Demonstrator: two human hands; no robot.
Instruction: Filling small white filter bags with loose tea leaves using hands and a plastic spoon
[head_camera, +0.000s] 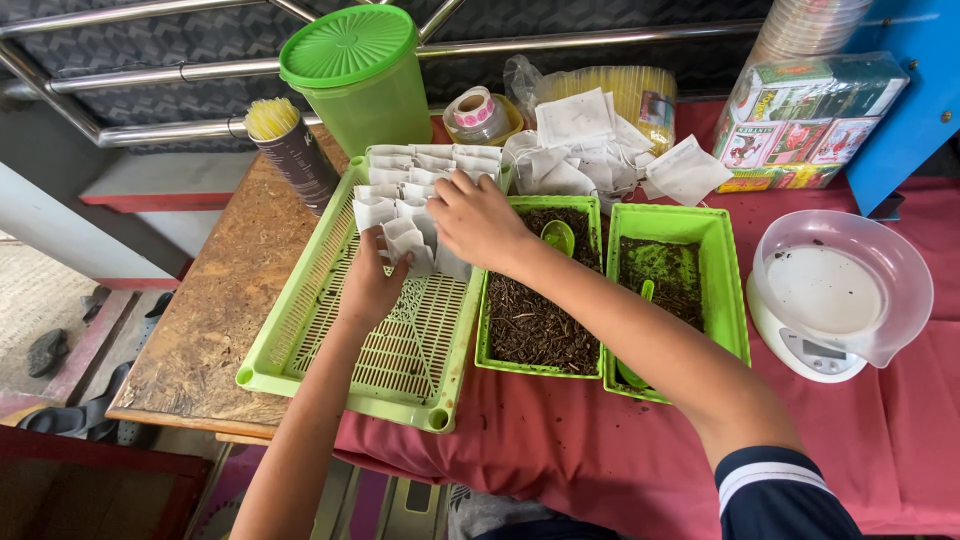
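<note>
Both hands work over the slotted green tray (400, 350), which lies on the table (215, 330) at about nine o'clock from the middle of the view. The left hand (368, 285) reaches in from six o'clock with its fingers curled around the lower edge of a cluster of small white paper sachets (410, 195); it pinches one of them at the near end of the rows. The right hand (478, 220) comes across from four o'clock, palm down, fingers bent and pressing on the sachets just beside the left hand; whether it actually grips one cannot be told. The sachets stand in rows filling the far half of the tray, toward twelve o'clock, while the near half of the tray shows bare slats.

Directly at three o'clock of the tray, touching it, sits a green bin of dark dried tea (540, 320) with a green scoop (558, 236) in it. Next over, a second green bin (680, 280) holds darker, greener material. At three o'clock of that stands a white kitchen scale with a clear bowl (835, 290), on the red cloth (600, 460).

At twelve o'clock are a green lidded tub (360, 75), a dark can of yellow sticks (290, 150), a roll of tape (478, 112), a loose heap of empty white sachets (600, 145), and stacked packets in clear wrap (805, 120).
</note>
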